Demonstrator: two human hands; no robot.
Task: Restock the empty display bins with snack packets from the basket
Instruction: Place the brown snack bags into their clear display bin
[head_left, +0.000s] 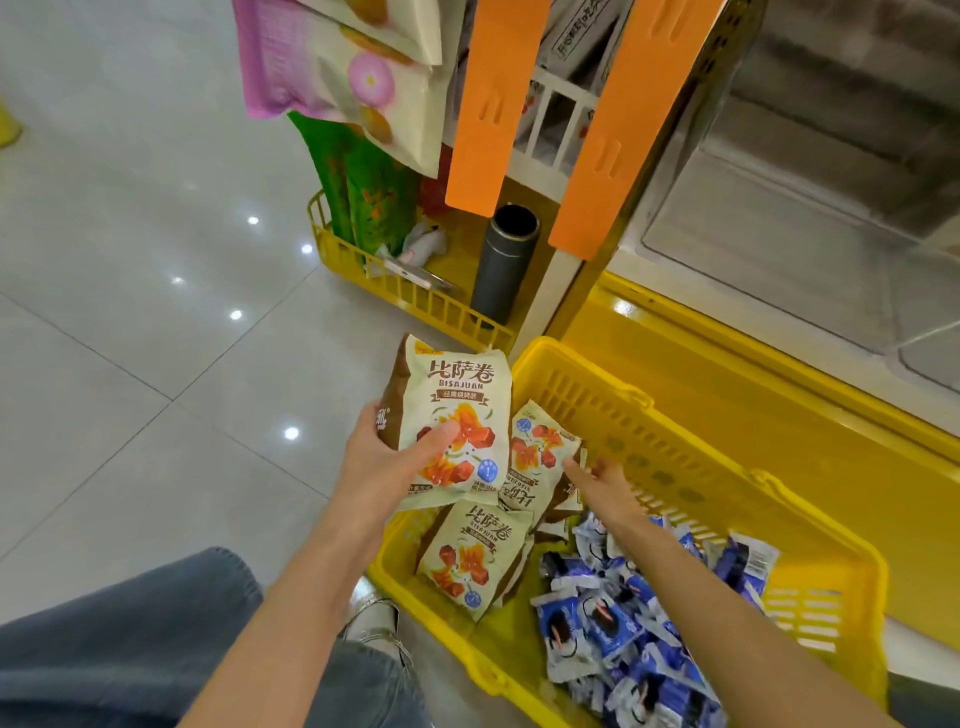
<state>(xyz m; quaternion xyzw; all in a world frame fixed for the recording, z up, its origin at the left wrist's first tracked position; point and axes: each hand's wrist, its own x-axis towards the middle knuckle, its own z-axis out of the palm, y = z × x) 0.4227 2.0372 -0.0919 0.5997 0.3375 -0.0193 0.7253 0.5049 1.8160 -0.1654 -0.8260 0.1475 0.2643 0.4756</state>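
View from my head, looking down. A glossy pale tiled floor (130, 312) fills the left. At upper right are the clear display bins (779, 218), empty as far as I can see, waiting to be filled.

Below them sits the yellow basket (582, 364), just beside the shelf base, I judge so that stock is within reach of the bins. It holds a heap of small blue-and-white packets (613, 623) on its right side and larger snack bags on its left.

My left hand (384, 462) holds the cream packet (457, 410) lifted above the basket's near corner, thumb across the front and fingers behind. I hold it upright, probably so it goes into a bin face forward. It is a puffy pillow bag with brown sides, Chinese lettering, the word BISAJUAN and pictures of orange and red snack pieces.

A second bag (535, 457) of the same kind leans tilted against the basket wall, and a third (475, 558) lies flat below it.

My right hand (605, 486) reaches to the second bag's edge. Its fingers touch it, but I cannot tell whether they grip.
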